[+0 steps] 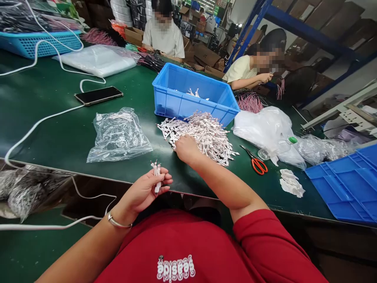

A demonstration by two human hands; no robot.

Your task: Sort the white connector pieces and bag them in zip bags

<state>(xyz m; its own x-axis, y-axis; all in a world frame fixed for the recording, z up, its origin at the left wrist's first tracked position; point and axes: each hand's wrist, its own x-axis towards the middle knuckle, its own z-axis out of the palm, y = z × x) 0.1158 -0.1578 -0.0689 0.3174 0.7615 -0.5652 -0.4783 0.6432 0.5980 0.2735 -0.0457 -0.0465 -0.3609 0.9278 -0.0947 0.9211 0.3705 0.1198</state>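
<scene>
White wire leads (156, 177) stood nearly upright in the left hand (143, 192), long axes pointing away from the person, a slim bunch pinched between curled fingers just past the green workbench (59, 129) edge. Farther right, the right hand (187, 149) pressed onto a tangled heap of the same leads (203, 135), splayed every way, before a blue plastic crate (188, 98); whether it gripped any, you cannot tell.

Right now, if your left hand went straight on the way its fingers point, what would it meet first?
Probably your right forearm, beyond the fingertips of your left hand, though depth is hard to judge here.
</scene>
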